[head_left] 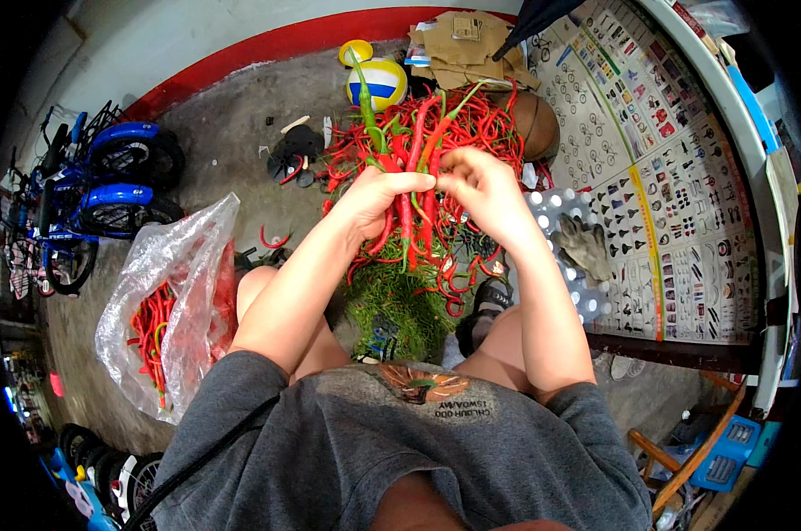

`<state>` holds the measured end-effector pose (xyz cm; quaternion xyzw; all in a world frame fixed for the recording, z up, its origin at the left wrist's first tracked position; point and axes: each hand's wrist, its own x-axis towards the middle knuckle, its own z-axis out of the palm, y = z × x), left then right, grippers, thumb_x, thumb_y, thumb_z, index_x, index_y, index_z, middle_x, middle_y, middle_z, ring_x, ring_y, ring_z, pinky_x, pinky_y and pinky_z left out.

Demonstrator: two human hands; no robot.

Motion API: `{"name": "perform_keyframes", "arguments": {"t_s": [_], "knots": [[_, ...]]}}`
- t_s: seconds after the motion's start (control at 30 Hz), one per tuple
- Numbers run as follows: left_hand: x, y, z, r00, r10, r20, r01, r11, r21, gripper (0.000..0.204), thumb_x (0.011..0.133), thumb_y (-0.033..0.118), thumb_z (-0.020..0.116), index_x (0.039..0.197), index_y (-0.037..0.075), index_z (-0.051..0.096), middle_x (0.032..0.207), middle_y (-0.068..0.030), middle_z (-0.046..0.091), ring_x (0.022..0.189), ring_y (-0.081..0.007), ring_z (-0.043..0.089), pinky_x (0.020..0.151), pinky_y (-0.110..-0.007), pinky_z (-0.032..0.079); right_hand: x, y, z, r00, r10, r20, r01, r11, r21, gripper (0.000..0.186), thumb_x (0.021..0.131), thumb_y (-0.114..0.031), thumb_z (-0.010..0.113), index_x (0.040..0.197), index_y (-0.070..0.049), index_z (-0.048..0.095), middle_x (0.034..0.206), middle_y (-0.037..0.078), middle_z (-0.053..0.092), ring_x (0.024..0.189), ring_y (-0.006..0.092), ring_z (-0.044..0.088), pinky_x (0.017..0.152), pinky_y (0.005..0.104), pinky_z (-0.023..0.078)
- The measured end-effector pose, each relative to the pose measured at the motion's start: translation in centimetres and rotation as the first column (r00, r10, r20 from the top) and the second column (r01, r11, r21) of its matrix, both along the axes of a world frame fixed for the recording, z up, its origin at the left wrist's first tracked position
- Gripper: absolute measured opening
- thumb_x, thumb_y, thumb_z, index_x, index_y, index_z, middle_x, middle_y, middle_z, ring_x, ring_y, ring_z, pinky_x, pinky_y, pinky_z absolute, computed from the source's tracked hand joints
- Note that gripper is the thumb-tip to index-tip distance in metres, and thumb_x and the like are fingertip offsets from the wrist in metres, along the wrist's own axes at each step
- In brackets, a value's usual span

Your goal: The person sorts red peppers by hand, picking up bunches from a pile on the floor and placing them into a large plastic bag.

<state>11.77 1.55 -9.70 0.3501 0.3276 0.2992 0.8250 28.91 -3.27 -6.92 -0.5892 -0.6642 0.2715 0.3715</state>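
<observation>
Closed around a bunch of long chili peppers (408, 212), my left hand (374, 196) holds them out in front of me. Most are red; a longer green chili (366, 111) sticks up among them. My right hand (480, 188) is at the bunch's right side, its thumb and fingertips pinched on a red chili beside my left thumb. Its fingertips are partly hidden. Behind the hands spreads a big heap of red chilies (480, 124) on the floor. Below the bunch, between my legs, lies a pile of thin green stems (396, 305).
To my left stands a clear plastic bag (126, 327) with red chilies inside. Blue bicycles (117, 190) are farther left. A ball (388, 82), a basketball (537, 126) and flattened cardboard (458, 44) border the heap. Bottles (551, 202) with a grey glove (585, 248) lie right, beside a printed board (684, 177).
</observation>
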Motion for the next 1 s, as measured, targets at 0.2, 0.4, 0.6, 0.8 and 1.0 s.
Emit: {"name": "perform_keyframes", "arguments": {"t_s": [0.2, 0.4, 0.6, 0.8, 1.0], "knots": [[-0.2, -0.1, -0.6, 0.970, 0.035, -0.240, 0.039, 0.953, 0.299, 0.038, 0.070, 0.004, 0.070, 0.106, 0.003, 0.058, 0.093, -0.0027, 0.061, 0.081, -0.0125, 0.058, 0.071, -0.029, 0.048, -0.3, 0.6, -0.4, 0.832, -0.134, -0.538, 0.039, 0.982, -0.185, 0.022, 0.084, -0.007, 0.057, 0.104, 0.001, 0.055, 0.071, 0.000, 0.055, 0.060, 0.0069, 0.051, 0.052, 0.0206, 0.041], [-1.2, 0.1, 0.4, 0.943, 0.032, -0.331, 0.136, 0.871, 0.473, 0.029, 0.069, 0.009, 0.071, 0.095, 0.003, 0.060, 0.086, 0.0004, 0.060, 0.075, -0.0102, 0.054, 0.070, -0.027, 0.044, 0.2, 0.9, -0.7, 0.743, -0.074, -0.665, -0.100, 0.970, -0.220, 0.020, 0.082, -0.004, 0.054, 0.101, 0.002, 0.055, 0.069, -0.001, 0.053, 0.054, 0.0045, 0.044, 0.047, 0.0199, 0.033], [-1.7, -0.1, 0.7, 0.928, 0.097, -0.360, 0.192, 0.704, 0.684, 0.021, 0.069, 0.011, 0.069, 0.084, 0.003, 0.057, 0.074, 0.0000, 0.053, 0.070, -0.0095, 0.049, 0.065, -0.027, 0.041, 0.2, 0.5, -1.3, 0.256, -0.161, -0.953, -0.376, 0.892, -0.252, 0.010, 0.078, 0.004, 0.051, 0.082, -0.005, 0.051, 0.072, -0.001, 0.052, 0.052, 0.0066, 0.041, 0.044, 0.0197, 0.025], [-2.3, 0.3, 0.7, 0.903, 0.171, -0.395, 0.210, 0.625, 0.752, 0.020, 0.067, 0.009, 0.069, 0.081, 0.003, 0.057, 0.072, -0.0005, 0.051, 0.069, -0.0108, 0.049, 0.064, -0.028, 0.042, -0.7, 0.5, -1.2, 0.469, -0.087, -0.879, -0.297, 0.922, -0.250, 0.007, 0.084, -0.004, 0.054, 0.090, -0.005, 0.056, 0.071, -0.004, 0.053, 0.053, 0.0038, 0.040, 0.045, 0.0188, 0.026], [-3.1, -0.1, 1.7, 0.820, 0.217, -0.530, 0.344, 0.553, 0.759, 0.035, 0.061, 0.010, 0.070, 0.095, 0.006, 0.060, 0.082, -0.0090, 0.055, 0.077, -0.0240, 0.058, 0.072, -0.035, 0.046, -0.7, 0.6, -1.6, 0.648, -0.050, -0.760, -0.228, 0.940, -0.255, 0.011, 0.085, -0.015, 0.060, 0.092, -0.006, 0.060, 0.072, -0.005, 0.056, 0.058, 0.0020, 0.046, 0.050, 0.0158, 0.032]]}}
